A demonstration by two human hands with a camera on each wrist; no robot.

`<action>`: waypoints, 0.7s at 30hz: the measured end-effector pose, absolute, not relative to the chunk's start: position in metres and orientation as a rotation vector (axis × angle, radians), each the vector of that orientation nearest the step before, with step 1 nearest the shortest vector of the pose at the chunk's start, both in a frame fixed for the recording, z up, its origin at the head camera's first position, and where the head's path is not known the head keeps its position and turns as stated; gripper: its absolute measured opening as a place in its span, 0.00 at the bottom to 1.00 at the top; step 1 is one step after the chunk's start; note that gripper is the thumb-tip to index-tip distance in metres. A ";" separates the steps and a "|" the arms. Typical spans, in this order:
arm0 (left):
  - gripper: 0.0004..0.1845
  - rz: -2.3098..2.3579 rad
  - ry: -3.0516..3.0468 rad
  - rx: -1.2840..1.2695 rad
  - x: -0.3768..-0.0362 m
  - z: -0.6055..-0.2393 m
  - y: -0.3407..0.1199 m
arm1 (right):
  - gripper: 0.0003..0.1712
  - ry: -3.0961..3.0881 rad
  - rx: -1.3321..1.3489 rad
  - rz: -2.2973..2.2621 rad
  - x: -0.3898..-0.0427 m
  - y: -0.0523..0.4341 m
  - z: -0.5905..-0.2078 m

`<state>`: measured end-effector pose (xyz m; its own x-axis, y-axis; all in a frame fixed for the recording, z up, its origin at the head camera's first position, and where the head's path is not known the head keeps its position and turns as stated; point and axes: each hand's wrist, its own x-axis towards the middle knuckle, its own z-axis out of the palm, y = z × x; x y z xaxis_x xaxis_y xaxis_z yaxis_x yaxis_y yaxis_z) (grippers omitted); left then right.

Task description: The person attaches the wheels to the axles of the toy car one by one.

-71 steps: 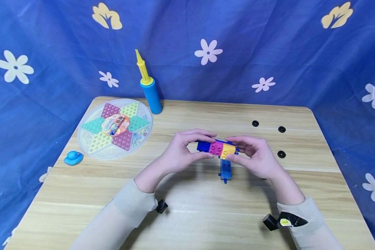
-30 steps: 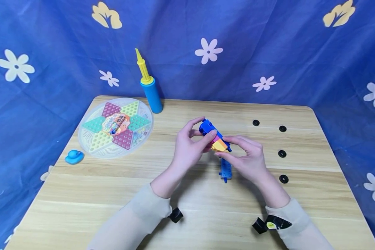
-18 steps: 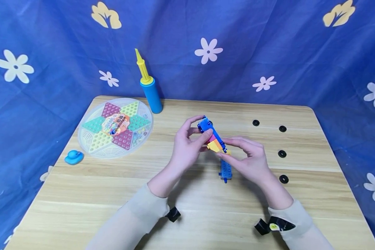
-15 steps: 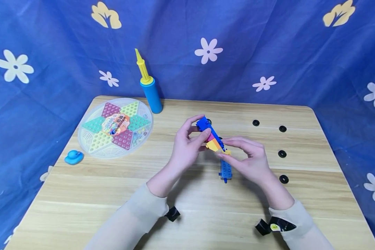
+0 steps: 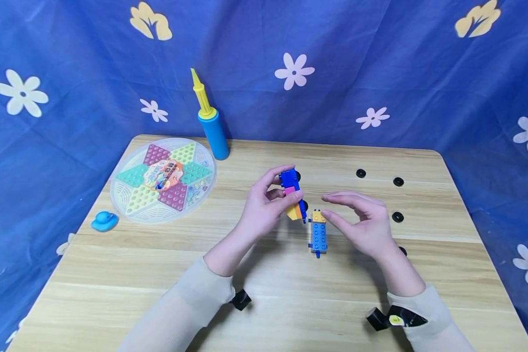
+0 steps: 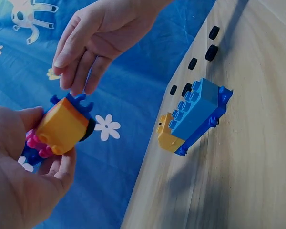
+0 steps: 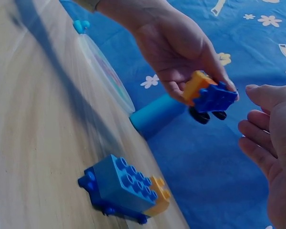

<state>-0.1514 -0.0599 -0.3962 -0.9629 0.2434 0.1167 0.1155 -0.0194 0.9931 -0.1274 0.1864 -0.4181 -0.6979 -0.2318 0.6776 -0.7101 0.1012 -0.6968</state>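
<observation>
The left hand's (image 5: 264, 208) fingers pinch a blue, pink and yellow plastic-brick toy vehicle (image 5: 289, 178) above the tabletop (image 5: 290, 313); black wheels (image 7: 199, 115) show on it. The right hand (image 5: 364, 222) is empty, thumb and fingers parted, near a light-blue and yellow brick vehicle (image 5: 319, 237). Wheel-fitting seems in hand — the next move probably calls for pinching a loose round black wheel (image 5: 398, 182) and aligning it with a peg.

Block car (image 5: 319, 237) on the table (image 5: 290, 313) — game board (image 5: 173, 196) to its left, wheels (image 5: 398, 217) right
</observation>
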 end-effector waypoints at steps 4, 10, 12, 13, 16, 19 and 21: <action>0.29 2.035 2.192 0.434 -0.151 -0.395 -0.062 | 0.23 -2.039 0.834 1.604 -0.128 0.197 -0.420; 0.30 1.975 2.256 0.429 -0.154 -0.396 -0.068 | 0.21 -2.084 0.732 1.644 -0.139 0.221 -0.422; 0.30 1.970 2.274 0.435 -0.154 -0.397 -0.069 | 0.21 -2.086 0.704 1.686 -0.147 0.231 -0.423; 0.30 1.965 2.285 0.438 -0.155 -0.397 -0.070 | 0.20 -2.083 0.679 1.723 -0.151 0.237 -0.424; 0.30 1.957 2.290 0.439 -0.155 -0.398 -0.073 | 0.18 -2.102 0.548 1.820 -0.166 0.254 -0.428; 0.29 1.953 2.281 0.430 -0.155 -0.399 -0.075 | 0.18 -2.200 0.348 1.814 -0.182 0.270 -0.436; 0.29 1.946 2.275 0.422 -0.154 -0.399 -0.076 | 0.19 -2.315 0.221 1.750 -0.193 0.279 -0.443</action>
<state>-0.1545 -0.0764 -0.3994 -0.9543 0.2849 0.0901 0.1332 0.1357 0.9817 -0.1926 0.2793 -0.4433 -0.9620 0.0186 0.2726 -0.2572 0.2752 -0.9264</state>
